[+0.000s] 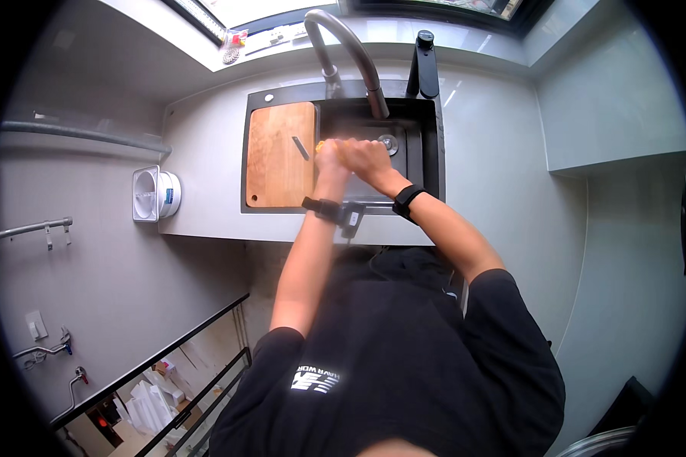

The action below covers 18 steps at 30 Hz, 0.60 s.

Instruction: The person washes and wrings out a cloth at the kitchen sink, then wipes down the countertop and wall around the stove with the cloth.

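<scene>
My left hand (332,163) and my right hand (371,161) are pressed together over the black sink (417,171). Both are closed around a small yellow thing (320,146), mostly hidden by my fingers, so its kind cannot be told. The left hand is blurred. Left of my hands, a wooden cutting board (280,177) covers one side of the sink. On the board lies a short, narrow, flat grey piece (300,148) that looks like a blade. A round metal drain (387,145) shows just past my right hand.
A curved metal faucet (354,43) arches over the sink, with a black dispenser-like fixture (423,65) to its right. White plastic containers (157,194) stand at the counter's left edge. Small items (231,54) rest on the window sill (286,40).
</scene>
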Motion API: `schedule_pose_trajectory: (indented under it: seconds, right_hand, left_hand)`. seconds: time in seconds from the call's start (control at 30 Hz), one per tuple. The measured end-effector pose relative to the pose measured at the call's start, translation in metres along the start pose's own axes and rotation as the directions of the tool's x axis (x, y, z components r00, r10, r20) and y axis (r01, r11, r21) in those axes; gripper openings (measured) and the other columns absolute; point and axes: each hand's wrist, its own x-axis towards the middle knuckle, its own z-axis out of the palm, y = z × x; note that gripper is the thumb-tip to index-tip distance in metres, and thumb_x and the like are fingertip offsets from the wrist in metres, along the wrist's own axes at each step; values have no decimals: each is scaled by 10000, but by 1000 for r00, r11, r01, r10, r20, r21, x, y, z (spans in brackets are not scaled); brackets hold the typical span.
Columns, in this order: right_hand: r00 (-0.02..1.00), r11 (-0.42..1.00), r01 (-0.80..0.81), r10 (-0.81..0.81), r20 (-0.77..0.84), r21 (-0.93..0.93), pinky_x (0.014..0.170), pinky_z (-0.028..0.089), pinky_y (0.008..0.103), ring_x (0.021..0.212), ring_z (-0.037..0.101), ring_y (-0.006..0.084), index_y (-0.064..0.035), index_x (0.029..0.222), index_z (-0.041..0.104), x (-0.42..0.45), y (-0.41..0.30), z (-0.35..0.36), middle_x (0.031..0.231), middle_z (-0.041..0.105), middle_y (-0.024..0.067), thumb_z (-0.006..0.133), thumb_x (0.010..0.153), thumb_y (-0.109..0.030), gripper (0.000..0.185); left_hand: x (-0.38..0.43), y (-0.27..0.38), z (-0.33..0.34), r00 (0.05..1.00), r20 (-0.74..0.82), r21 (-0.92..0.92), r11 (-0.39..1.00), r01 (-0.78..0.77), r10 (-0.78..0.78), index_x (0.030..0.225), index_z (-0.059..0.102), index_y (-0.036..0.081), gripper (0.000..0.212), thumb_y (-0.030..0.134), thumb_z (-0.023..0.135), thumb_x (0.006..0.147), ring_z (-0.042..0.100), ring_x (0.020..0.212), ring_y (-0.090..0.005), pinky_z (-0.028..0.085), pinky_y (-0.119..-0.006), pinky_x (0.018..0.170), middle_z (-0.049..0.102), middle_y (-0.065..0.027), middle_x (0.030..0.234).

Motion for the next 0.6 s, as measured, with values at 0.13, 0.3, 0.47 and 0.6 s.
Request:
schedule_pose_trajectory:
  seconds: [0.13, 0.3, 0.47, 0.6]
  right_hand:
    - [974, 974, 225, -225, -1, -7, 385, 448, 374, 432, 580, 291, -77, 588, 564, 9, 1, -17, 494, 563, 115, 461, 928, -370, 461]
    - [903, 912, 403, -383, 192, -74, 364, 440, 348, 466, 599, 238, -141, 752, 563, 19, 10, -22, 567, 569, 60, 541, 829, -193, 95]
    - [778, 790, 609, -576, 250, -71, 369, 438, 313, 471, 593, 200, -163, 797, 535, 32, 18, -35, 558, 556, 37, 543, 788, -155, 14]
    - [779, 792, 609, -587, 223, -41, 378, 444, 314, 478, 595, 203, -160, 827, 537, 38, 16, -34, 571, 561, 36, 541, 791, -153, 38]
  left_hand:
    - [19, -3, -15, 999, 28, 23, 999, 39, -39, 791, 525, 72, 57, 122, 498, 783, 614, 712, -216, 548, -379, 671, 577, -63, 789]
    - [45, -9, -41, 910, 346, -76, 960, 271, -230, 882, 537, 92, 86, 170, 511, 854, 596, 816, -224, 508, -363, 718, 595, -65, 903]
    - [45, -11, -39, 925, 364, 83, 993, 87, -111, 824, 556, 103, 141, 194, 457, 868, 610, 838, -208, 519, -379, 765, 614, -61, 876]
    - [48, -5, -41, 899, 422, 52, 993, 104, -117, 785, 564, 115, 194, 207, 424, 883, 618, 839, -193, 529, -380, 783, 624, -55, 855]
